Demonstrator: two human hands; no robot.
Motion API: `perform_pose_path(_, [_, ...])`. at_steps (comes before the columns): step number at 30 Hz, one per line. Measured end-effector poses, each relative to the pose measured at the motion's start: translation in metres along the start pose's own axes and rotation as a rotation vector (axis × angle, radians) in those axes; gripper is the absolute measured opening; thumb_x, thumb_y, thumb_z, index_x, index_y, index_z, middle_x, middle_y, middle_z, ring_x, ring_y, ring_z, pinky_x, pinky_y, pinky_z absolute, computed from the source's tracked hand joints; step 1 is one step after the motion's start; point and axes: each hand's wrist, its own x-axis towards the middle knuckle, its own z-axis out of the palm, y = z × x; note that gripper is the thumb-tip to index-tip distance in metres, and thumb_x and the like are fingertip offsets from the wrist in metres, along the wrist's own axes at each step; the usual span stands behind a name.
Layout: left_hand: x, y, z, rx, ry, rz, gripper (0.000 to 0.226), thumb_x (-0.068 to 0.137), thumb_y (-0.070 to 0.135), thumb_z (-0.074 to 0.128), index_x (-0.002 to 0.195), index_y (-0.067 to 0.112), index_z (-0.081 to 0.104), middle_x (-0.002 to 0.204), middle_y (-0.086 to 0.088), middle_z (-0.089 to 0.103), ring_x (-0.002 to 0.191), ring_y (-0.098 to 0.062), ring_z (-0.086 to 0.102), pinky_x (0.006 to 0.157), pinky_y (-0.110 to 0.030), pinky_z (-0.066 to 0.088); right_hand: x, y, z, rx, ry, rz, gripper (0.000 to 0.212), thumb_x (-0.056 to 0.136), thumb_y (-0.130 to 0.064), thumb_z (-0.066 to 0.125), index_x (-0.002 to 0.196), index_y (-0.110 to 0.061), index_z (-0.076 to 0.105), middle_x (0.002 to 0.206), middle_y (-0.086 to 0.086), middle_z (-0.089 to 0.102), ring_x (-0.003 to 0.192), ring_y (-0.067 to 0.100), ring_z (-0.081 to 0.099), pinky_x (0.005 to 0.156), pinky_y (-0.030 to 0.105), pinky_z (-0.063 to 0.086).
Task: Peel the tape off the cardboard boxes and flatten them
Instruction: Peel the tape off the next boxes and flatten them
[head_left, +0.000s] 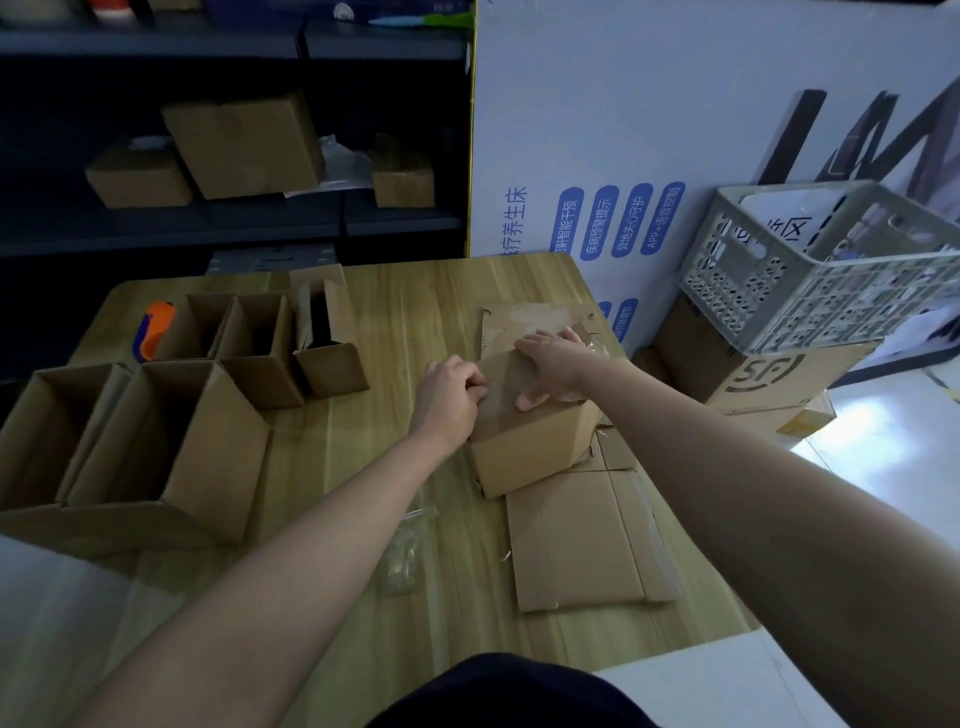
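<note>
A small closed cardboard box (530, 447) stands on the wooden table (363, 467), on top of flattened cardboard sheets (582, 540). My left hand (449, 395) is at the box's top left edge with fingers curled, pinching at the clear tape there. My right hand (553, 364) rests on the top of the box, fingers spread and thumb on the taped face. Another flattened box (535, 322) lies behind it. Peeled clear tape (402, 551) lies crumpled on the table near my left forearm.
Several open cardboard boxes (171, 431) stand at the table's left, with an orange and blue cutter (150, 330) behind them. A grey plastic crate (826, 270) sits on a printed carton (763, 379) at the right. Dark shelves (234, 218) with boxes stand behind.
</note>
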Motion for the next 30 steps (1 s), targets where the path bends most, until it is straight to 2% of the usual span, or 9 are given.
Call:
perform_pose_path(6, [0.009,0.007,0.002,0.112,-0.023,-0.055,0.007,0.090,0.013,0.059,0.084,0.015,0.061,0.096,-0.001,0.059,0.098,-0.019,0.050,0.082,-0.032,0.041,-0.002,0.002,0.003,0.035,0.004,0.016,0.094,0.079,-0.046,0.068,0.150,-0.013,0.017,0.157,0.004,0.018,0.146,0.021,0.003,0.115,0.043,-0.005])
perform_pose_path(9, [0.011,0.010,0.001,0.290,-0.107,0.034,0.006,0.092,0.011,0.056,0.089,0.017,0.056,0.102,-0.001,0.058,0.102,-0.020,0.048,0.088,-0.036,0.040,0.000,0.003,0.005,0.035,0.007,0.015,0.094,0.079,-0.046,0.069,0.150,-0.012,0.018,0.157,0.004,0.019,0.146,0.020,0.004,0.115,0.042,-0.007])
perform_pose_path(12, [0.009,0.008,-0.001,0.279,-0.190,0.112,0.013,0.094,0.009,0.050,0.085,0.018,0.048,0.100,0.001,0.052,0.103,-0.018,0.043,0.088,-0.036,0.033,-0.001,0.008,0.004,0.050,0.013,0.032,0.093,0.078,-0.043,0.070,0.150,-0.013,0.018,0.157,0.004,0.020,0.146,0.020,0.004,0.115,0.042,-0.007])
perform_pose_path(16, [0.000,0.002,-0.011,-0.242,-0.254,0.052,0.027,0.094,0.001,0.047,0.074,0.018,0.044,0.090,0.001,0.052,0.089,-0.014,0.043,0.081,-0.024,0.033,-0.005,0.016,0.004,0.112,0.009,0.030,0.093,0.078,-0.039,0.072,0.151,-0.018,0.018,0.157,0.001,0.018,0.146,0.023,0.000,0.115,0.045,-0.005])
perform_pose_path(18, [-0.006,0.002,-0.015,-0.540,-0.247,-0.007,0.032,0.094,-0.006,0.044,0.072,0.017,0.044,0.087,-0.003,0.056,0.079,-0.010,0.045,0.074,-0.015,0.036,-0.007,0.017,0.004,0.134,0.000,0.040,0.094,0.078,-0.037,0.073,0.151,-0.020,0.017,0.158,0.001,0.016,0.146,0.026,-0.003,0.115,0.048,-0.004])
perform_pose_path(20, [-0.009,-0.001,-0.017,-0.774,-0.227,-0.082,0.032,0.095,-0.008,0.039,0.074,0.016,0.043,0.077,0.000,0.058,0.072,-0.008,0.047,0.070,-0.013,0.038,-0.008,0.019,0.003,0.163,-0.008,0.049,0.093,0.078,-0.034,0.073,0.151,-0.022,0.016,0.158,0.001,0.013,0.145,0.028,-0.005,0.114,0.051,-0.003])
perform_pose_path(22, [-0.009,-0.009,-0.018,-0.944,-0.216,-0.181,0.032,0.096,-0.006,0.038,0.075,0.017,0.043,0.067,0.004,0.057,0.068,-0.009,0.045,0.066,-0.018,0.039,-0.010,0.020,0.003,0.169,-0.014,0.042,0.093,0.079,-0.033,0.072,0.151,-0.021,0.015,0.158,0.000,0.012,0.145,0.026,-0.006,0.115,0.050,-0.004])
perform_pose_path(26, [-0.013,-0.030,-0.014,-1.318,-0.229,-0.492,0.031,0.094,-0.006,0.036,0.073,0.014,0.045,0.065,-0.001,0.058,0.074,-0.020,0.057,0.073,-0.039,0.051,-0.015,0.020,0.003,0.198,-0.014,0.056,0.093,0.080,-0.032,0.071,0.152,-0.022,0.013,0.159,0.001,0.009,0.145,0.030,-0.006,0.114,0.051,-0.003])
perform_pose_path(30, [-0.021,-0.037,-0.003,-1.587,-0.089,-0.714,0.034,0.093,-0.012,0.029,0.067,0.007,0.042,0.062,-0.008,0.052,0.062,-0.024,0.059,0.059,-0.040,0.058,-0.013,0.021,0.007,0.160,0.003,0.027,0.090,0.081,-0.032,0.070,0.151,-0.023,0.015,0.158,0.001,0.011,0.145,0.027,-0.004,0.114,0.050,-0.004])
